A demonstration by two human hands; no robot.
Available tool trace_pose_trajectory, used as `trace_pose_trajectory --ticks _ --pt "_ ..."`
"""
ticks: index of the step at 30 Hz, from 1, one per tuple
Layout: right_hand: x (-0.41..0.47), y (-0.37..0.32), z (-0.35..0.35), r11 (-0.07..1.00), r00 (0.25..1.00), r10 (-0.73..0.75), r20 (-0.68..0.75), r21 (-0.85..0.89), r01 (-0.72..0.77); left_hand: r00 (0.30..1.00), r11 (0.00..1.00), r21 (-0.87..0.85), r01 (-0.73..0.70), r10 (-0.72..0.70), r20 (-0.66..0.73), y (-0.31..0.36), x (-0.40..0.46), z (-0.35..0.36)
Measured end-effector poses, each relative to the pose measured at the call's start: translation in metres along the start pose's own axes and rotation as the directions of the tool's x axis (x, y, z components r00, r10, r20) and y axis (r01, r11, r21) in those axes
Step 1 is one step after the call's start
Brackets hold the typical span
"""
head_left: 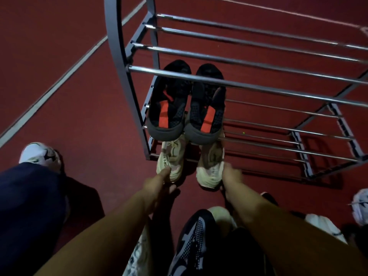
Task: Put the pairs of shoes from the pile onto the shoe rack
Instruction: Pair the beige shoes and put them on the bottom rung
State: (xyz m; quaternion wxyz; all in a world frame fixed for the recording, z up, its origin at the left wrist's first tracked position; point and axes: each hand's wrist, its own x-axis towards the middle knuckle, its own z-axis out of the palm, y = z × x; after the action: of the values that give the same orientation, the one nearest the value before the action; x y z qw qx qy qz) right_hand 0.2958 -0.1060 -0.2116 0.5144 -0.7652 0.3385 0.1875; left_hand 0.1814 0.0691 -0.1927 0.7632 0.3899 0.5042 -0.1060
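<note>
Both cream sneakers sit on the shoe rack's (127, 80) lowest rails, heels overhanging at 6 o'clock beneath the black-and-orange pair (187, 104). The left hand (159, 181) pinches the left cream sneaker (171, 160) at its heel, and the right hand (231, 174) grips the right cream sneaker (211, 166) likewise. Recommend pushing both toward 12 o'clock, level, until the soles bridge two rails.

A metal shoe rack (239, 62) with chrome bars stands on a dark red floor (59, 66) marked with a pale line. A pair of black shoes (186, 104) with orange strips sits side by side on a middle shelf, heels toward the viewer. Below them a pair of cream shoes (189, 164) rests on the lowest bars, heels sticking out. The left hand (159, 183) holds the heel of the left cream shoe; the right hand (232, 176) holds the heel of the right one. Nearer, a pile of shoes (197, 236) lies in shadow, a black-and-white patterned one on top.
</note>
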Motion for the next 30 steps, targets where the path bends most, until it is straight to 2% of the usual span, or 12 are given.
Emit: trace_pose_trajectory --ticks 1,3,6,9,14,16,19,21,24,27,30 --pt "-0.009 0.009 0.002 0.997 0.994 0.055 0.097 0.052 -0.061 1.0 0.999 0.049 0.014 -0.015 0.016 -0.002 -0.001 0.003" --pt "-0.025 0.019 0.007 0.986 0.972 0.043 0.23 0.145 -0.078 0.999 0.99 0.135 0.029 -0.035 0.038 -0.006 -0.004 0.009" --pt "-0.029 0.031 0.017 0.953 0.984 -0.054 0.171 0.303 0.0 1.0 0.992 0.125 -0.006 0.007 -0.008 -0.007 -0.007 0.014" --pt "-0.03 0.024 0.028 0.945 0.984 -0.116 0.132 0.32 0.069 0.995 0.992 0.109 -0.069 0.077 -0.065 0.0 -0.002 0.015" --pt "-0.019 -0.014 0.045 0.896 0.986 -0.098 0.133 0.444 0.029 0.977 0.983 0.083 -0.166 0.175 -0.122 0.034 0.01 0.019" --pt "-0.014 -0.025 0.054 0.908 0.985 -0.111 0.129 0.416 0.048 0.982 0.982 0.121 -0.146 0.159 -0.106 0.047 0.014 0.016" --pt "-0.016 -0.027 0.058 0.91 0.976 -0.054 0.211 0.412 -0.039 0.997 0.976 0.209 -0.057 0.068 -0.044 0.053 0.02 0.005" --pt "-0.016 -0.024 0.062 0.937 0.962 -0.105 0.252 0.349 0.011 0.998 0.971 0.234 -0.051 0.059 -0.024 0.052 0.021 0.004" --pt "-0.026 -0.019 0.076 0.959 0.938 -0.147 0.314 0.277 0.057 0.991 0.955 0.282 -0.097 0.118 -0.058 0.049 0.028 0.004" --pt "-0.031 -0.019 0.082 0.965 0.942 -0.125 0.312 0.26 0.043 0.964 0.89 0.428 -0.156 0.232 -0.13 0.043 0.037 -0.001" --pt "-0.038 -0.021 0.065 0.991 0.95 -0.123 0.285 -0.007 0.131 0.943 0.84 0.514 -0.175 0.294 -0.158 0.038 0.033 -0.002"
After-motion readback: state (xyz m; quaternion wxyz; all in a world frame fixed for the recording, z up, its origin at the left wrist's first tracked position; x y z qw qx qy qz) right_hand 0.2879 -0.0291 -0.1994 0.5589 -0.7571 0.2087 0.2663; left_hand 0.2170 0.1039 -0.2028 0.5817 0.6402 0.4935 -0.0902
